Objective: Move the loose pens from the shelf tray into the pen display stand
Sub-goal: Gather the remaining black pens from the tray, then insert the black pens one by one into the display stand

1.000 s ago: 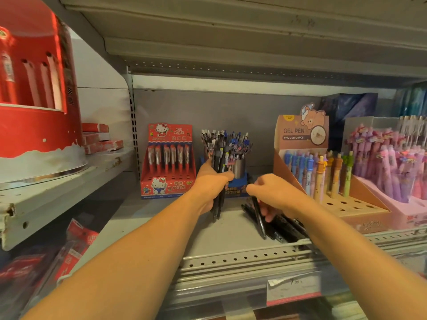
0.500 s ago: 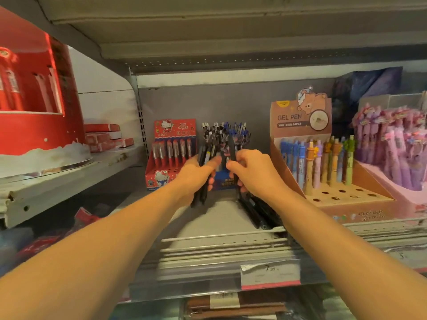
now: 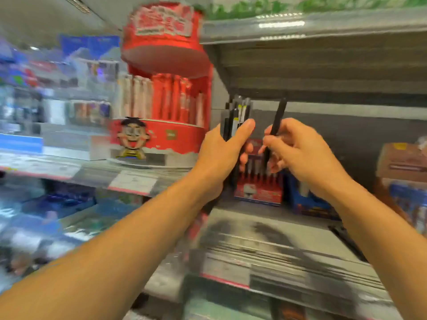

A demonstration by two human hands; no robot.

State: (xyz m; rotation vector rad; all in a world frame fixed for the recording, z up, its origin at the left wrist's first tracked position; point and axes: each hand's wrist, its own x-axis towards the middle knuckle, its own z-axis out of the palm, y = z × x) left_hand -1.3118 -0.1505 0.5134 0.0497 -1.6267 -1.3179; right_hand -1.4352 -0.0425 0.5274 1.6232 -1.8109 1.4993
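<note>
Blurred shop shelving (image 3: pixel 265 229) behind. Left hand (image 3: pixel 221 155) clenched round pen bundle (image 3: pixel 238 116); right hand (image 3: pixel 298 148) pinched single black pen (image 3: pixel 276 121). Risked bundle slipping from loosened grip mid-swing.

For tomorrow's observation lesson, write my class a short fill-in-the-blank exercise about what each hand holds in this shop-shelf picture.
1. The left hand grips a ____ of dark pens.
2. The right hand holds a ____ black pen.
3. The round display stand to the left is coloured ____.

Missing words: bundle; single; red
</note>
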